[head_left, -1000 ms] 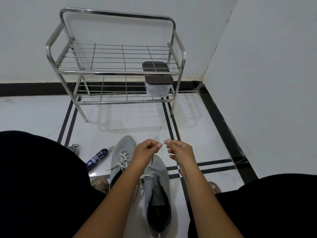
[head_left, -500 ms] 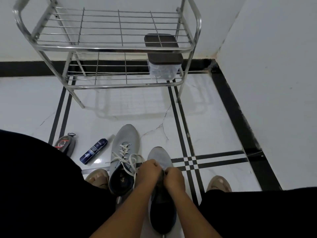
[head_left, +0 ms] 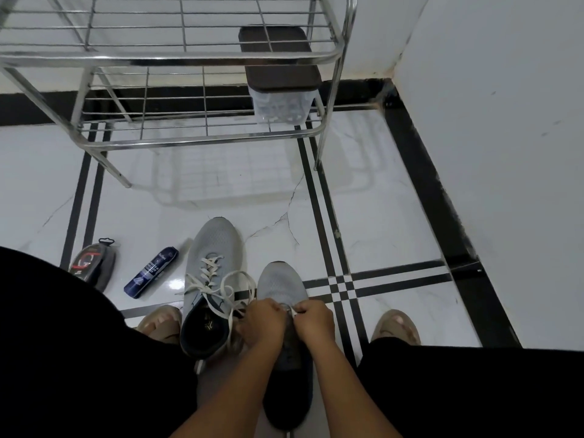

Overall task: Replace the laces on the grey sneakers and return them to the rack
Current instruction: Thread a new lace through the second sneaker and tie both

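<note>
Two grey sneakers lie on the tiled floor between my knees. The left sneaker [head_left: 212, 248] has a loose white lace [head_left: 218, 286] trailing toward the other shoe. The right sneaker [head_left: 279, 284] lies under both hands. My left hand [head_left: 264, 320] and my right hand [head_left: 316, 320] are closed side by side over its eyelet area, pinching a white lace end between them. The metal shoe rack [head_left: 177, 58] stands against the far wall, both shelves bare of shoes.
A clear box with a dark lid [head_left: 281, 86] sits on the rack's lower shelf at right. A blue tube [head_left: 151, 272] and a grey pouch [head_left: 94, 267] lie on the floor at left. A white wall [head_left: 493, 153] closes the right side. My bare feet flank the sneakers.
My hands dropped from chest height, where they held a lace end, down onto the right sneaker. The view tilted downward and moved closer to the rack.
</note>
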Tool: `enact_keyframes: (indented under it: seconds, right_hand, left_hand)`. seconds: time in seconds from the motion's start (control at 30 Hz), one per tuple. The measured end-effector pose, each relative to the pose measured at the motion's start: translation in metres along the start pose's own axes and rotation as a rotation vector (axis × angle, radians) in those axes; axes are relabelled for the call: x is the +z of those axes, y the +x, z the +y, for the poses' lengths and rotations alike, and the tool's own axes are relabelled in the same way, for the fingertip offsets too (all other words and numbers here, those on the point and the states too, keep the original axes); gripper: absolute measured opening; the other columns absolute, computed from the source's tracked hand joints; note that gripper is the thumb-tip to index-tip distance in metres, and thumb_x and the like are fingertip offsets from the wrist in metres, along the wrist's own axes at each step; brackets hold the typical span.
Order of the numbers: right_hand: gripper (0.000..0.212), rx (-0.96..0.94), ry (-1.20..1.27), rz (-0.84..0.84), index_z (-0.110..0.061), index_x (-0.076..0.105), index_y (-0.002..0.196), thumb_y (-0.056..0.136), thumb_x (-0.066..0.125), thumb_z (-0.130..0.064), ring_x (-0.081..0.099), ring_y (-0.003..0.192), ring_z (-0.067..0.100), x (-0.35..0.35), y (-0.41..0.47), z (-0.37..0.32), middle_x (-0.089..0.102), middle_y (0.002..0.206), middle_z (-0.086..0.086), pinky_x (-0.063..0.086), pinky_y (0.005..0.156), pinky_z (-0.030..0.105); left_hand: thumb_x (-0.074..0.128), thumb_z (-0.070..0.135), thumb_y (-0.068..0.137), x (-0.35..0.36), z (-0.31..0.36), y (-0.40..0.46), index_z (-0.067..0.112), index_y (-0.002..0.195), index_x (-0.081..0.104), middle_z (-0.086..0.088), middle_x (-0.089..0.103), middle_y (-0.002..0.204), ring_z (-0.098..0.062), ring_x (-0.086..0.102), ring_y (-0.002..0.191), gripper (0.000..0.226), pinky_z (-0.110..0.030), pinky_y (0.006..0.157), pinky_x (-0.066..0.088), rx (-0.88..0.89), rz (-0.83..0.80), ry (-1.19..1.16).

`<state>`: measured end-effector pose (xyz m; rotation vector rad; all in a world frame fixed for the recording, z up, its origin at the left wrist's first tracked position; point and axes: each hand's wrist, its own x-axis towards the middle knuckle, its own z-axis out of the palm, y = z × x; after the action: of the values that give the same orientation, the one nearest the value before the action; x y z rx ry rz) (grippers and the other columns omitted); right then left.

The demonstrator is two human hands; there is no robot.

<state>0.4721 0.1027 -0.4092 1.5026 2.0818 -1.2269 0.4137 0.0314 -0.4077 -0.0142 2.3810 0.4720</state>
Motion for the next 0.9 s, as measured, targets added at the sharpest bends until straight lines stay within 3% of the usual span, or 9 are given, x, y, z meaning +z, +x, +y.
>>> enact_keyframes:
  seconds: [0.13,0.23,0.43,0.53,0.73,0.9]
  right_hand:
    - [0.017,0.026,0.023,-0.012,-0.018,0.075,0.095,0.089,0.060,-0.018,0.065,0.093,0.019,0.000,0.002,0.004,0.072,0.102,0.000,0.050,0.074,0.024]
    - [0.021,0.061,0.088,-0.009,-0.017,0.075,0.100,0.088,0.058,-0.013,0.065,0.099,0.020,0.000,0.003,0.007,0.071,0.107,0.000,0.052,0.082,0.025]
    - [0.031,0.100,0.216,-0.036,-0.018,0.071,0.114,0.089,0.055,-0.011,0.063,0.109,0.018,0.003,0.003,0.011,0.068,0.118,-0.001,0.051,0.096,0.033]
    - [0.029,0.111,0.235,-0.039,-0.018,0.071,0.114,0.090,0.056,-0.012,0.062,0.110,0.017,0.004,0.005,0.017,0.068,0.118,-0.002,0.051,0.096,0.031]
    - [0.028,0.196,0.400,-0.076,-0.018,0.075,0.103,0.082,0.064,-0.004,0.064,0.105,0.017,0.006,0.005,0.027,0.072,0.109,0.001,0.050,0.097,0.028]
    - [0.023,0.216,0.473,-0.078,-0.021,0.076,0.093,0.080,0.067,-0.003,0.065,0.098,0.014,0.007,0.005,0.030,0.073,0.102,0.000,0.051,0.096,0.029]
  left_hand:
    - [0.052,0.028,0.091,0.004,0.001,-0.002,0.031,0.097,0.074,0.001,0.064,0.110,-0.020,0.058,0.109,0.023,-0.041,0.100,0.037,0.072,0.056,0.128]
    - [0.051,0.031,0.092,0.008,0.001,-0.003,0.034,0.102,0.073,0.000,0.059,0.115,-0.019,0.051,0.115,0.023,-0.040,0.095,0.034,0.143,0.105,0.230]
    - [0.057,0.035,0.088,0.012,0.001,-0.008,0.032,0.089,0.072,-0.002,0.063,0.112,-0.025,0.057,0.108,0.015,-0.043,0.095,0.045,-0.059,0.072,-0.120]
    - [0.058,0.031,0.089,0.012,-0.002,-0.007,0.031,0.087,0.073,-0.002,0.061,0.114,-0.025,0.056,0.109,0.014,-0.037,0.095,0.042,-0.014,0.074,-0.099]
    - [0.054,0.030,0.090,0.017,-0.008,-0.008,0.037,0.093,0.072,0.008,0.050,0.110,-0.017,0.041,0.116,0.020,-0.040,0.094,0.029,0.269,0.106,0.300]
    - [0.054,0.025,0.090,0.018,-0.010,-0.007,0.032,0.097,0.071,0.002,0.054,0.116,-0.019,0.045,0.117,0.020,-0.039,0.095,0.033,0.177,0.124,0.103]
